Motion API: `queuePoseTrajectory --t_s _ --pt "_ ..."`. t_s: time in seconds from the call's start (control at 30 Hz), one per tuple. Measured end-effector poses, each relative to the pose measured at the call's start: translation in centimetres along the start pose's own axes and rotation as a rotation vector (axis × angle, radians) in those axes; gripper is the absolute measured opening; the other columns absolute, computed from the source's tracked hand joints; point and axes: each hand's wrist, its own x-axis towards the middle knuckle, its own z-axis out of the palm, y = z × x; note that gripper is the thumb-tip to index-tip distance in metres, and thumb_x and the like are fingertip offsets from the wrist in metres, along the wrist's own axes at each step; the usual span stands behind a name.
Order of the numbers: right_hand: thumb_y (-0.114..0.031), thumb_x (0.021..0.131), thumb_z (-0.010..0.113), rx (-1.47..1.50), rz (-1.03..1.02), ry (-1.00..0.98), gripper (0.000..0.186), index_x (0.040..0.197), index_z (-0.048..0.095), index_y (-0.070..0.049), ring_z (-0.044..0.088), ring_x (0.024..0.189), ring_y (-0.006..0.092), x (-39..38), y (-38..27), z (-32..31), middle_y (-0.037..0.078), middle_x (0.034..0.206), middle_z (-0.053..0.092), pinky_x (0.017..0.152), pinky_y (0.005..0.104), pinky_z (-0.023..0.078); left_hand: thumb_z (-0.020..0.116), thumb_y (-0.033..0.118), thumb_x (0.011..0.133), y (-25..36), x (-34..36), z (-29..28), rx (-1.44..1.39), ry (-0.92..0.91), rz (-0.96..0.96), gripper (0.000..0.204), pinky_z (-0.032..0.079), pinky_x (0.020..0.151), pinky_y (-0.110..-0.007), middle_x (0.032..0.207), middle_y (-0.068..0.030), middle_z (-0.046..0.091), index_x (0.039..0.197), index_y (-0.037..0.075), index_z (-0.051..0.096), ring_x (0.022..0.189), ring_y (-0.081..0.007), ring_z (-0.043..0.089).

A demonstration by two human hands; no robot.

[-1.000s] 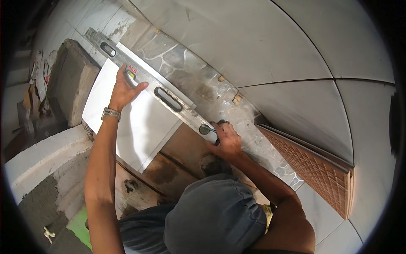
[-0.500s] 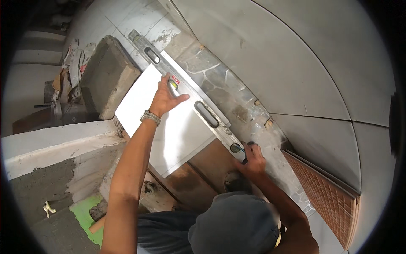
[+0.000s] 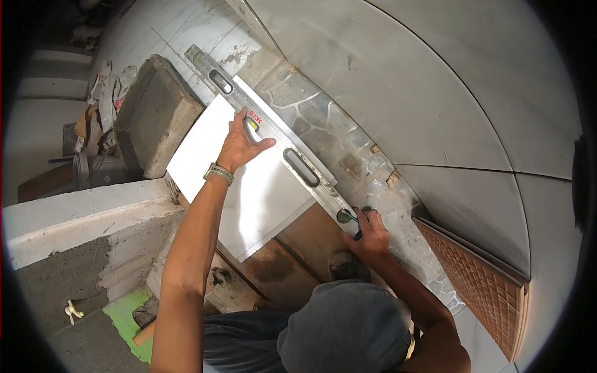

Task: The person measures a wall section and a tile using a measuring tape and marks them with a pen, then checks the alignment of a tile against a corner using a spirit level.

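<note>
A long silver spirit level (image 3: 270,129) lies slantwise along the edge of a large white tile (image 3: 214,149), running past its near end. My left hand (image 3: 240,144) rests on the tile and the level's edge, thumb and fingers spread beside the lit green vial. At the level's near end my right hand (image 3: 370,236) is closed around a thin blue pen-like tool (image 3: 352,218), its tip at the round opening. The fingers partly hide that tool. Brown boards (image 3: 317,233) lie under the level's near end.
A grey cement tub (image 3: 152,118) stands left of the tile. Brown-backed tiles (image 3: 472,292) lean against the grey panelled wall (image 3: 435,74) on the right. A low wall ledge (image 3: 93,211) and a small tap (image 3: 73,312) are at left. A capped head (image 3: 345,326) fills the lower middle.
The whole view has shifted very slightly. Both hands keep their places on the level, and nothing is let go or taken up.
</note>
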Motion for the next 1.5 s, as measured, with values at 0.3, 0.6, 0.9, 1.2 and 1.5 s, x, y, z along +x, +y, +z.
queuePoseTrajectory --t_s 0.3,0.6,0.9,1.2,1.5 --pt "-0.025 0.067 0.083 -0.054 0.023 -0.045 0.065 0.124 0.062 -0.004 0.059 0.095 0.0324 -0.3 -0.2 -0.4 0.012 0.099 0.058 0.075 0.0425 0.054 0.089 0.045 0.071 -0.6 -0.1 0.5 0.085 0.019 0.068 0.122 0.030 0.119 -0.039 0.150 -0.0321 0.035 0.153 -0.002 0.012 0.142 -0.0376 0.035" --pt "-0.031 0.069 0.083 -0.100 0.124 -0.199 0.070 0.129 0.056 -0.007 0.057 0.108 0.0329 -0.7 -0.1 -1.1 0.013 0.112 0.057 0.083 0.0427 0.053 0.089 0.039 0.074 -0.7 0.1 0.2 0.012 0.018 0.081 0.118 0.030 0.117 -0.039 0.148 -0.0309 0.037 0.153 -0.003 0.011 0.140 -0.0351 0.037" --pt "-0.030 0.067 0.084 -0.085 0.133 -0.219 0.072 0.126 0.055 -0.002 0.057 0.111 0.0347 -0.9 0.1 -1.0 0.016 0.117 0.054 0.083 0.0441 0.055 0.088 0.039 0.074 -0.3 0.2 0.4 0.012 -0.007 0.053 0.117 0.025 0.120 -0.040 0.150 -0.0325 0.035 0.152 -0.005 0.013 0.143 -0.0374 0.034" --pt "-0.023 0.066 0.083 -0.064 0.078 -0.129 0.068 0.124 0.056 -0.002 0.060 0.104 0.0340 -1.1 0.2 -0.9 0.015 0.112 0.055 0.079 0.0420 0.055 0.090 0.043 0.069 -1.4 0.4 0.8 0.021 0.054 0.110 0.120 0.036 0.114 -0.039 0.145 -0.0333 0.039 0.151 -0.006 0.018 0.136 -0.0393 0.043" --pt "-0.023 0.066 0.083 -0.031 0.103 -0.157 0.067 0.124 0.056 -0.002 0.060 0.104 0.0344 -0.9 0.0 -0.9 0.015 0.112 0.055 0.080 0.0432 0.055 0.089 0.044 0.069 -1.4 0.4 0.7 0.046 0.053 0.116 0.121 0.037 0.114 -0.038 0.144 -0.0338 0.040 0.151 -0.009 0.017 0.135 -0.0394 0.044"
